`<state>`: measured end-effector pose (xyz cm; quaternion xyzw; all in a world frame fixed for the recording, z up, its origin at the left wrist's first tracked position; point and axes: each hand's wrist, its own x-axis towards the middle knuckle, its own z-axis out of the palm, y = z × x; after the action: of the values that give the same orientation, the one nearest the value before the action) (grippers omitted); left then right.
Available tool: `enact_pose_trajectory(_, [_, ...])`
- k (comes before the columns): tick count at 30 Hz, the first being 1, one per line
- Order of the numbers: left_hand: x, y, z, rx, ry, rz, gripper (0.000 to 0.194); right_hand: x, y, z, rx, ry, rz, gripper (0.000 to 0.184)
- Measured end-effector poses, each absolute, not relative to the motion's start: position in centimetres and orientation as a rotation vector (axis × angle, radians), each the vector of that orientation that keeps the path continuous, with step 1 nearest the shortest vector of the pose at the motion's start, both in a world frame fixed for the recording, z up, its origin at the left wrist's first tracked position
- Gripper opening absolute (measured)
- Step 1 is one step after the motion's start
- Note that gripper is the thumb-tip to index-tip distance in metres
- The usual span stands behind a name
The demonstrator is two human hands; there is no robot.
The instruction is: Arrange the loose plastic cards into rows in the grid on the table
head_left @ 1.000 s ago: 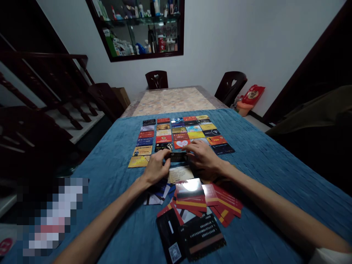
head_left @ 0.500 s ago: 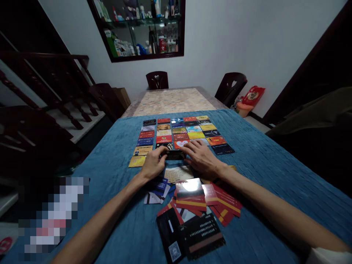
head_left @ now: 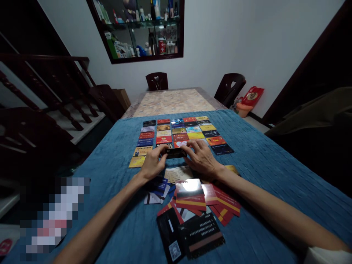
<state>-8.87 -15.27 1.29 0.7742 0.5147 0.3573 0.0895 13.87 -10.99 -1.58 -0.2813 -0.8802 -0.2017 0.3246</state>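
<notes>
- While the left hand (head_left: 154,161) pinched one end of a narrow-looking black card (head_left: 176,153) between thumb and bent fingers, the right hand (head_left: 202,157) had the other end, its thumb low, its index finger near the top edge and its remaining fingers loosely spread.
- The black card spanned the gap between the two hands; whether its lower edge touched anything could not be told.
- Ahead of both hands, a grid of cards (head_left: 180,136) lay in columns, face up, in red, yellow, blue, black and other colours; the hands hid part of the nearest ones.
- Just left of the left hand's fingers lay a yellow card (head_left: 136,161), the nearest of its column.
- Between the wrists and nearer the person lay a cream card (head_left: 178,173) with printed lines.
- Below the left wrist were blue cards (head_left: 159,185) and a silver card (head_left: 154,198) with a dark stripe.
- Nearer the person than the cream card, overlapping red cards (head_left: 191,203) fanned out toward the right forearm, with two dark cards (head_left: 202,234) nearest of all.
- Under the hands and cards, a blue cloth (head_left: 104,183) covered the near part of the table (head_left: 173,101).
</notes>
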Motion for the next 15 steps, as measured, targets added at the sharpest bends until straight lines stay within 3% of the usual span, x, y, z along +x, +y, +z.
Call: enact_pose_trajectory(15, [-10.0,-14.7,1.0,2.696,1.339,1.098,0.041,13.7,-10.8,-0.4,-0.737,-2.303,-0.512,0.037])
